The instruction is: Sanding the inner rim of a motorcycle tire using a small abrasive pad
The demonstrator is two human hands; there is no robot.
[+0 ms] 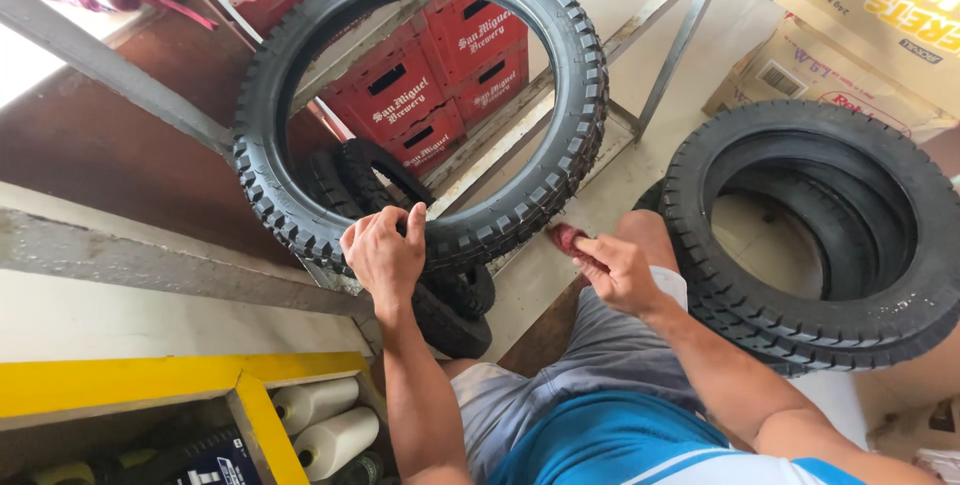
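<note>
Under the closed left hand [385, 250] stands the gripped knobby tyre [420, 105] — right hand [615, 270] pinches a dark red rag [568, 238] beside it — wiping seems unfinished, stacked tyres [815, 235] wait further right.

Small tyre shop, knobby tyres [820, 235] stacked (floor level), red bottle crates [430, 85], cardboard cartons [860, 35]

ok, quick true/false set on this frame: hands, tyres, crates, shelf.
1. The left hand grips the lower rim of the upright knobby tyre. True.
2. The right hand is empty. False: it holds a dark red cloth.
3. The stacked tyres lie flat to the person's right. True.
4. The crates seen through the tyre are blue. False: they are red.
5. The yellow-edged shelf holds white rolls. True.
</note>
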